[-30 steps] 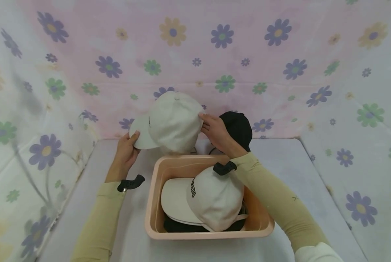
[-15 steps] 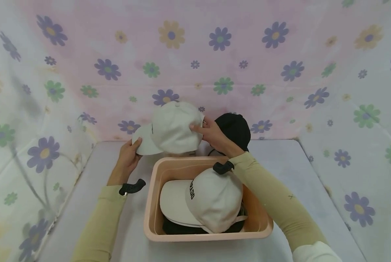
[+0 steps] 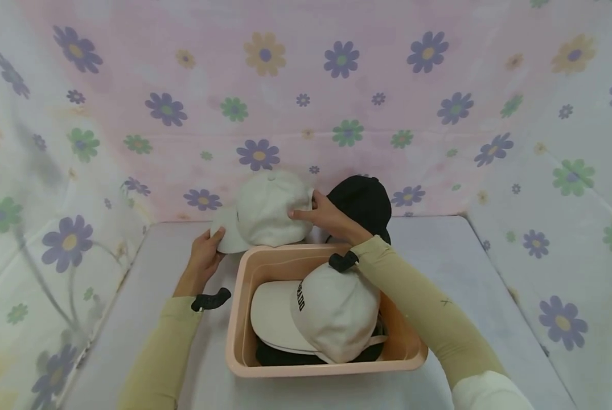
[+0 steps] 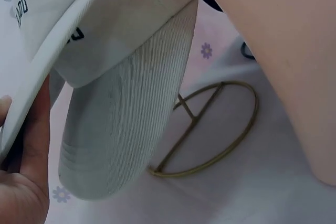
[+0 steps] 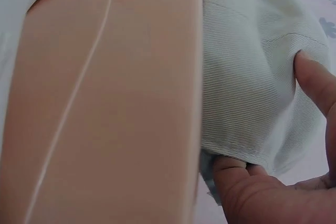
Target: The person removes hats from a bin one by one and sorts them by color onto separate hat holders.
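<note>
A white baseball cap [image 3: 272, 210] is held between both hands behind the basin, its brim toward the left. My left hand [image 3: 205, 256] pinches the brim, thumb above and fingers underneath. My right hand [image 3: 331, 216] grips the back edge, with the thumb on the crown and fingertips tucked under the rim. Beneath it, the left wrist view reveals a second white cap, whose brim [image 4: 121, 129] sticks out lower down. A gold oval wire base [image 4: 231, 150] lies on the table under these caps. How far the two crowns overlap is hidden.
A peach plastic basin [image 3: 236, 319] stands in front, holding another white cap [image 3: 336, 313] with dark lettering, on top of something black [image 3: 285, 356]. Behind my right wrist is a black cap [image 3: 362, 205]. Flowered cloth walls [image 3: 306, 68] enclose the table's back and sides.
Both hands have lowered the white cap behind the basin. My right hand has shifted its hold slightly down and left, and the thumb lies further over the crown. The basin has stayed put.
</note>
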The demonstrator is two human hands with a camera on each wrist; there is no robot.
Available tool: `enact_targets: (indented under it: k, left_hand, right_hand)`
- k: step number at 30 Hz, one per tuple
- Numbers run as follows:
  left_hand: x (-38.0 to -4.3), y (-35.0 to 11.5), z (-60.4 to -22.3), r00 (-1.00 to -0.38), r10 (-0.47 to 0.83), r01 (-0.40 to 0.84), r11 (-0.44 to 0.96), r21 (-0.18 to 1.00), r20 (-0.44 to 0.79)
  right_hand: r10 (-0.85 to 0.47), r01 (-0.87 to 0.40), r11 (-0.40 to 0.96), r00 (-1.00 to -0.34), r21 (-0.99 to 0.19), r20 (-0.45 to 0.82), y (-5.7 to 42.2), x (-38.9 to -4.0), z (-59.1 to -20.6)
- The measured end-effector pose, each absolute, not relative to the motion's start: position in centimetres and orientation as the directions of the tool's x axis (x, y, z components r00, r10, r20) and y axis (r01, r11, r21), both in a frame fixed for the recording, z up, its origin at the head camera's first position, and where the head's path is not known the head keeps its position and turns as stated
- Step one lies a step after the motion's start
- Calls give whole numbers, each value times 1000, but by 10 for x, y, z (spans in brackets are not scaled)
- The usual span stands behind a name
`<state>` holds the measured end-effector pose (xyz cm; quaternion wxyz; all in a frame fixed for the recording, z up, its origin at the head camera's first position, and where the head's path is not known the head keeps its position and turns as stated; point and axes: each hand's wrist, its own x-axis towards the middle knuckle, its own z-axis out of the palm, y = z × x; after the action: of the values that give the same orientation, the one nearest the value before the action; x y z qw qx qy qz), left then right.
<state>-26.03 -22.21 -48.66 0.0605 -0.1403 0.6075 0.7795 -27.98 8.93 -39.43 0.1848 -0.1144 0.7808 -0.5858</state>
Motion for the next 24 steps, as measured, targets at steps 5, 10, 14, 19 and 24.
enact_targets:
  k: [5,10,14,19,24]
  left_hand:
    - [-264,-220,-482,-962,-119,-214,-242,946,-248]
    - [-267,-220,-475,-972,-132,-158,-243,957,-194]
    - [-268,-221,-474,-974,-131,-147,-263,954,-186]
    - [-266,-221,-482,-962,-109,-220,-242,945,-252]
    - [-263,-218,-493,-957,-102,-242,-225,944,-270]
  right_hand:
    - [-356,56,334,-917,-941,-181,91,-282,-395]
    - [-348,20,329,-927,-944,-141,89,-283,-397]
    - [-352,-19,326,-930,-945,-103,87,-283,-397]
    - [-359,6,377,-921,-926,-152,87,-282,-397]
    - [-361,62,466,-897,-882,-254,88,-282,-399]
